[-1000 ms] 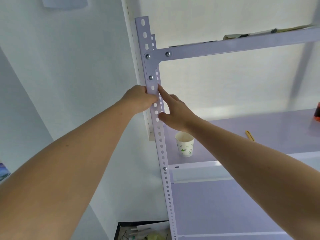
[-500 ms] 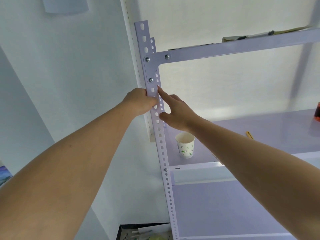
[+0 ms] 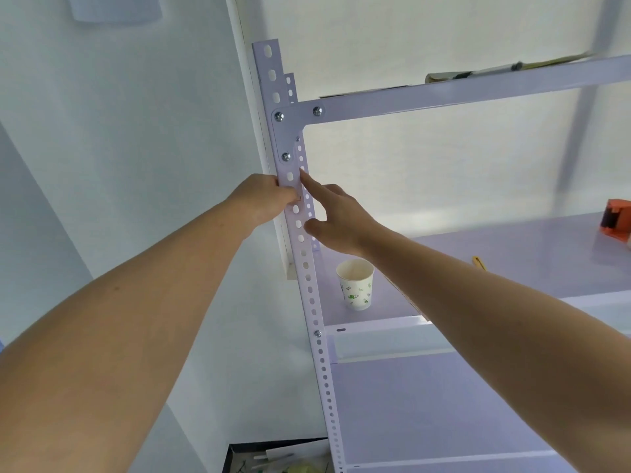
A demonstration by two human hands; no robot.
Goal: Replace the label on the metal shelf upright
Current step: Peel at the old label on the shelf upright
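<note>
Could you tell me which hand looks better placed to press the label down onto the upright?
Probably the right hand: its forefinger lies along the upright, while the left hand grips the edge.

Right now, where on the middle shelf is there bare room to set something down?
Bare patch: middle shelf between the yellow tool and the orange tape dispenser. Crowded at the upright: both hands, and the paper cup just below.

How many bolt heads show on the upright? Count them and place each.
4: two on the corner bracket's top, one at its lower end, one by the cup shelf. The hands may hide more.
</note>
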